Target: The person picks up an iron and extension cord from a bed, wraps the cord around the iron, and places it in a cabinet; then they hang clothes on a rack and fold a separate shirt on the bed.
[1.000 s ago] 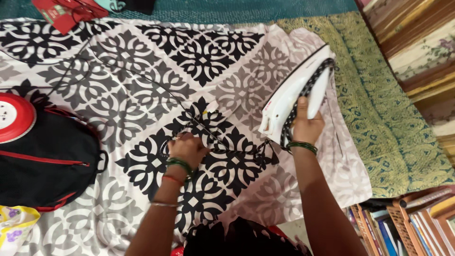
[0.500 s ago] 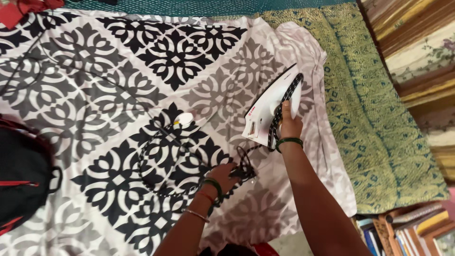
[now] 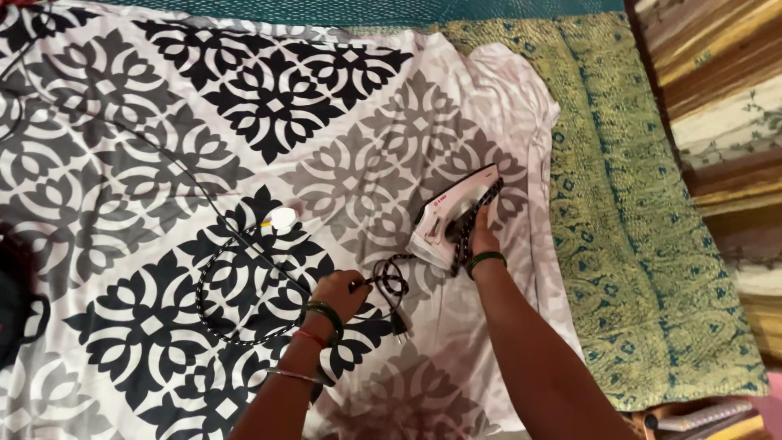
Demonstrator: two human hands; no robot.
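My right hand (image 3: pixel 482 238) grips the handle of a white electric iron (image 3: pixel 445 213), which is tilted on its side over the black, grey and white patterned sheet (image 3: pixel 269 98). A black braided cord is wound around the iron's body. My left hand (image 3: pixel 338 292) holds part of that cord (image 3: pixel 389 281) just left of the iron. The cord's dark plug (image 3: pixel 399 324) lies below the hand on the sheet. More of the cord forms a loop (image 3: pixel 213 314) left of my left hand. A small white plug piece (image 3: pixel 282 218) rests on the sheet above the loop.
A green and gold patterned cloth (image 3: pixel 643 228) lies under the sheet at the right. Stacked folded fabrics (image 3: pixel 717 106) rise at the far right. A black bag (image 3: pixel 16 301) shows at the left edge. Book edges (image 3: pixel 700 420) appear at the bottom right.
The iron has come down and leftward, closer to the sheet. My left hand moved left along the cord, and the view shifted so the black bag is nearly out of frame.
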